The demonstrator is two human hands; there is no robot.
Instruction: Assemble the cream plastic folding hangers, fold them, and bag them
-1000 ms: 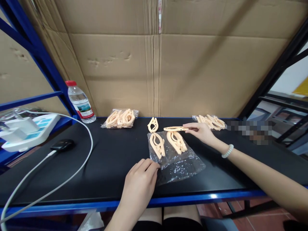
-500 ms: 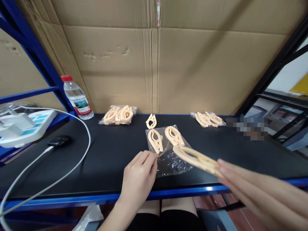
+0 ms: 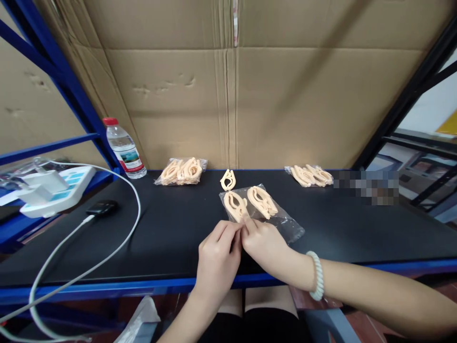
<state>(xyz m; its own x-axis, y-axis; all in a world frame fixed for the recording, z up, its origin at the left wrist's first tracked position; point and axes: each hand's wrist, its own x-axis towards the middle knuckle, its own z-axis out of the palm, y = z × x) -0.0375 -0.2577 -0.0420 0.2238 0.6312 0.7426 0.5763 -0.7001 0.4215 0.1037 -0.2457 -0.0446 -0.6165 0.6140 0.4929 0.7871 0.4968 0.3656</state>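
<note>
Beige folding hangers lie in a clear plastic bag [image 3: 290, 229] on the black tabletop. A left hanger [image 3: 233, 204] and a right hanger [image 3: 262, 202] show through the film. At the bag's near edge, my left hand [image 3: 218, 252] is closed in a pinch on the plastic. My right hand [image 3: 266, 244] meets it there, its index finger stretched onto the near end of the left hanger and its other fingers curled. The contact of the right thumb is hidden. Just behind the bag sits one loose folded hanger [image 3: 228, 180].
Bagged hangers rest at the back left [image 3: 183, 171] and another bagged set [image 3: 310, 176] at the back right. A water bottle [image 3: 125, 151] stands by the blue frame. On the left are a power strip [image 3: 59, 193], a black device [image 3: 102, 207] and a looping white cable [image 3: 137, 209].
My right hand has come in from the right, bringing its hanger to the bag's near edge beside my left hand. The bag has turned slightly. The view has shifted a little.
</note>
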